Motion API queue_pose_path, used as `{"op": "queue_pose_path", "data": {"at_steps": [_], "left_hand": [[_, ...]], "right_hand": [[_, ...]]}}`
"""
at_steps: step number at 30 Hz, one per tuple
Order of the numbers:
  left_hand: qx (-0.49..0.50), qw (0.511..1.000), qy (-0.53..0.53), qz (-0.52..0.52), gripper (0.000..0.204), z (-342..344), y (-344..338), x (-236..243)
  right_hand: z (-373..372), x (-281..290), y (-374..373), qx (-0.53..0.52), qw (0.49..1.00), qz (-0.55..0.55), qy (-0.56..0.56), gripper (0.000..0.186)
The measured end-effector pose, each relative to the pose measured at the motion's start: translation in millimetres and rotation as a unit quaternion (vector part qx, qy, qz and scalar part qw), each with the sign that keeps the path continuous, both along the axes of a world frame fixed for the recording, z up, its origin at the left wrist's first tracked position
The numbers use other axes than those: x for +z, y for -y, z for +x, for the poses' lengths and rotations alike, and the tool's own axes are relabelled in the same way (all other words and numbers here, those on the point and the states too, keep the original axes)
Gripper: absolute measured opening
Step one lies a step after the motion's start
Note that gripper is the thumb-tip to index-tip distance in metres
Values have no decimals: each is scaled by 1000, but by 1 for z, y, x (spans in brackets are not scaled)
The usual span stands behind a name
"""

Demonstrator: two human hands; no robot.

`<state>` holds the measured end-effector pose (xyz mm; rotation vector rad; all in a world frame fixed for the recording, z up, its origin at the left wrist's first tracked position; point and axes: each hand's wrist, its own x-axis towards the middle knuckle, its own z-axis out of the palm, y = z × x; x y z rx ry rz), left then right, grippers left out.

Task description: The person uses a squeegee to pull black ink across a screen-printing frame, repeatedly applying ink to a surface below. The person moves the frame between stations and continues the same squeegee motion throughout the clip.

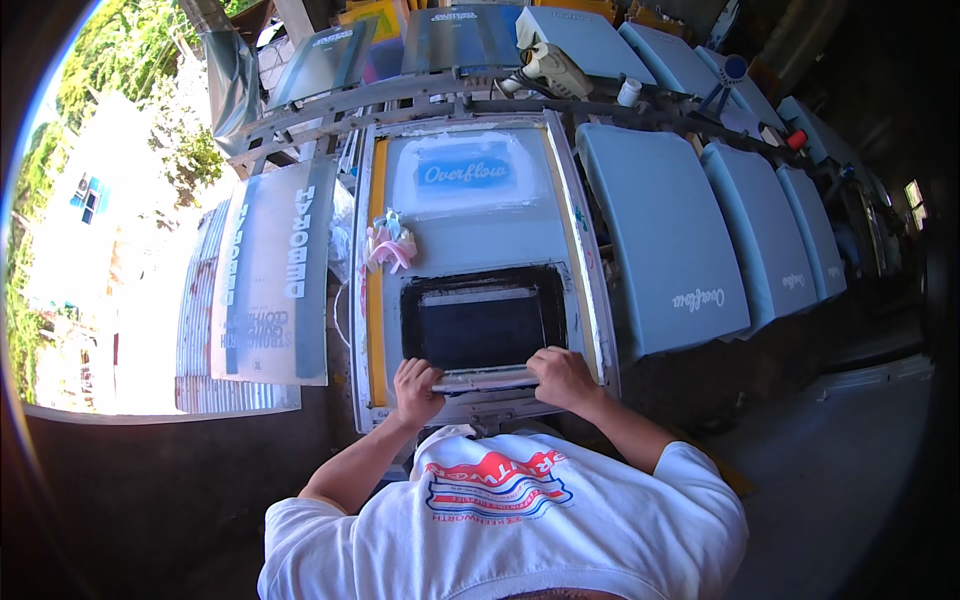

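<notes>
My left hand [418,392] and my right hand [562,378] are both closed round the ends of a long squeegee [485,379] at the near end of a screen-printing frame [586,250]. Just beyond the squeegee lies a dark rectangular print area [480,332] with smeared black edges. Farther up the screen is a blue patch with light script [462,174], ringed by pale smears. A crumpled pink and pale cloth [392,244] rests on the frame's left side. My fingers hide the squeegee's ends.
Light-blue panels [660,220] with pale script line the right. A printed translucent sheet [268,270] lies left, by corrugated metal [195,300]. Across the far rails [400,98] sit a heat gun [550,72], a white cup [629,92] and a small blue fan [734,70].
</notes>
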<state>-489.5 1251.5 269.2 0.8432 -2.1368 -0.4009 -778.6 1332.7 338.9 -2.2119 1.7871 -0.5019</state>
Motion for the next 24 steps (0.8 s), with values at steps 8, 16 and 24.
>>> {"op": "queue_pose_path", "data": {"at_steps": [8,16,24], "left_hand": [[57,991,-46,-110,32,-40,99,-6],[50,994,-28,-92,29,-35,99,19],[-74,993,89,-32,42,14,-21,-1]], "right_hand": [[-21,-17,100,-24,982,-185,-18,12],[-28,1,94,-35,992,-120,21,9],[9,-17,-37,-30,999,-16,7,16]]}}
